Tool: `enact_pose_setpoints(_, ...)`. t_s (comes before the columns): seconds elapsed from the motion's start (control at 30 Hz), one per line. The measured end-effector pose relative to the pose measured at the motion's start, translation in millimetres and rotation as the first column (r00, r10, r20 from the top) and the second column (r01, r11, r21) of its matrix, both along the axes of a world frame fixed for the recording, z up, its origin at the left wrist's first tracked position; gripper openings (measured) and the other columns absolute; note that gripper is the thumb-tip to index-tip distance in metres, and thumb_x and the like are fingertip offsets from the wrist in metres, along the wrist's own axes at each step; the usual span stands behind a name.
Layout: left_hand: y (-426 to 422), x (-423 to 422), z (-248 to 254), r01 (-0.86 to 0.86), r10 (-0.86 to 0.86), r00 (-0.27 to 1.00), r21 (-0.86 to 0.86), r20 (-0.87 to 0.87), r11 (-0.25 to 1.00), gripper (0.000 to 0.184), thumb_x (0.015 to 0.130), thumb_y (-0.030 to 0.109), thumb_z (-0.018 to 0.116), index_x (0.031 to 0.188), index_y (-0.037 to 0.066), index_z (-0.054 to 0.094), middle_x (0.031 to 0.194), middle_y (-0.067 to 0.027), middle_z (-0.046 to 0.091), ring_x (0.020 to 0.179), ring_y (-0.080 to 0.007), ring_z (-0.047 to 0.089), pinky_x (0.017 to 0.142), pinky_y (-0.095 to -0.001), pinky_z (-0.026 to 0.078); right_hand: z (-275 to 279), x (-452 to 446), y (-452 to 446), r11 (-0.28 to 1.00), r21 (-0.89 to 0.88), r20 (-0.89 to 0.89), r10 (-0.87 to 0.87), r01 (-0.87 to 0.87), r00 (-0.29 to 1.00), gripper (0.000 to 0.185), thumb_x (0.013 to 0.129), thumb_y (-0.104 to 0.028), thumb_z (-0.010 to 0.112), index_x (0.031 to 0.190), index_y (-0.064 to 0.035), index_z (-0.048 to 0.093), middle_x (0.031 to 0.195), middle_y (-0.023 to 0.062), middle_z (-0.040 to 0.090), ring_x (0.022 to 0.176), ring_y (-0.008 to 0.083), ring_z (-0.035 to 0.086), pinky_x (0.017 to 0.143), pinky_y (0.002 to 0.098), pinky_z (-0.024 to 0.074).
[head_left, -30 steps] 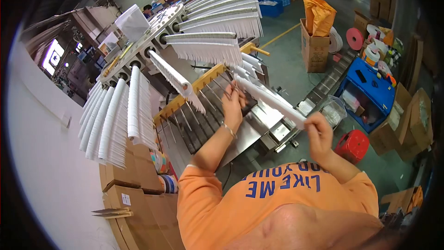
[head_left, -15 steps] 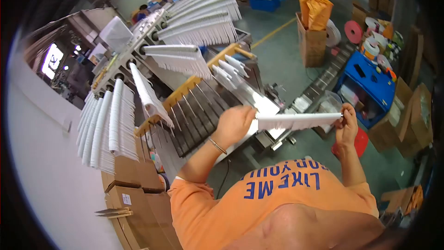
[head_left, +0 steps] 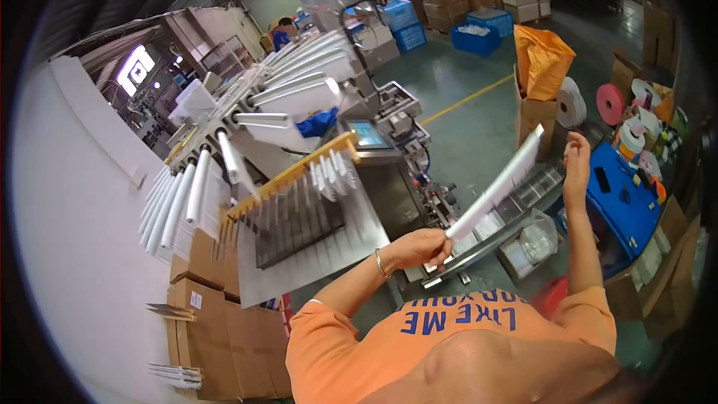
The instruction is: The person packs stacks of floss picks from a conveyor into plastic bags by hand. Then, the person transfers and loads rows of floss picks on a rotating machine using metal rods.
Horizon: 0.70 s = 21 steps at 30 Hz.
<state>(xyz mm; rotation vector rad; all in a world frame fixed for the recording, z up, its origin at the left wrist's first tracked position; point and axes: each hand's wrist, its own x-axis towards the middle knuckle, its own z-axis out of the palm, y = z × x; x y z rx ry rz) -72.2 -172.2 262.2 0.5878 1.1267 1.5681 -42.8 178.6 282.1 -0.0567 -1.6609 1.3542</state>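
A long, narrow bundle of white sheets (head_left: pixel 493 187) slants up and to the right in front of me. My left hand (head_left: pixel 422 248) is closed on its lower end, with a bracelet at the wrist. To the right of the bundle's upper end, and apart from it, my right hand (head_left: pixel 577 155) is raised with loosely bent fingers and nothing visible in them. Left of my hands, a metal table carries a yellow bar (head_left: pixel 299 179) with thin rods. Several small white pieces (head_left: pixel 331 173) stand by that bar.
A machine with white-covered arms (head_left: pixel 273 123) fans out at the left. Beyond my left hand stands a machine with a screen (head_left: pixel 366 133). A conveyor (head_left: pixel 535 198) runs beneath the bundle. Blue crate (head_left: pixel 624 198) at right, cardboard boxes (head_left: pixel 217 337) at lower left.
The bundle has swung from nearly level to a steep slant. My right hand has let go of its right end and moved up. The camera view has shifted.
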Motion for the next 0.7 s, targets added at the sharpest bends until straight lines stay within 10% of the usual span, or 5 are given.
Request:
enact_pose_setpoints(0.1,62.0,-6.9,-16.7,-0.127,0.122,0.958,0.001,-0.260,0.992,0.036,0.091,0.035,0.046,0.092,0.001,0.055,0.086,-0.0064,0.058,0.079,-0.0136,0.052,0.078,-0.0293,0.043,-56.7,15.9,-9.8,0.998,-0.057,0.006,0.024,-0.024,1.000,0.010,0.087,-0.009,0.049,0.095,-0.0037,0.048,0.082,0.0019,0.046,0.077,0.0105,0.045,0.071,0.0239,0.0388)
enact_pose_setpoints(0.27,163.5,-4.6,-7.9,-0.407,0.407,0.906,0.024,-0.117,0.913,0.033,0.091,0.025,0.048,0.108,-0.002,0.055,0.123,-0.0114,0.051,0.104,-0.0181,0.052,0.090,-0.0302,0.041,-88.5,32.3,-91.6,0.757,-0.425,-0.124,0.496,-0.497,0.860,0.021,0.084,-0.001,0.052,0.101,-0.0036,0.039,0.082,0.0025,0.047,0.067,0.0073,0.047,0.061,0.0199,0.0407)
enact_pose_setpoints(0.47,238.2,7.4,-10.7,-0.568,0.613,0.736,0.231,-0.287,0.790,0.029,0.092,0.021,0.046,0.103,-0.003,0.058,0.123,-0.0105,0.052,0.100,-0.0141,0.052,0.089,-0.0269,0.040,-62.4,10.2,-64.0,0.851,-0.446,-0.181,0.219,-0.279,0.959,0.013,0.093,-0.011,0.041,0.103,-0.0038,0.040,0.096,0.0046,0.046,0.087,0.0086,0.044,0.078,0.0220,0.0371)
enact_pose_setpoints(0.7,228.5,22.8,2.3,-0.438,0.244,0.517,-0.009,-0.820,0.899,0.035,0.090,0.022,0.046,0.118,0.002,0.049,0.114,-0.0170,0.057,0.104,-0.0201,0.053,0.085,-0.0270,0.041,-61.8,14.8,-22.0,0.747,-0.547,-0.218,0.308,-0.378,0.926,0.018,0.094,-0.015,0.041,0.108,-0.0049,0.043,0.101,0.0064,0.049,0.093,0.0111,0.046,0.087,0.0234,0.0363)
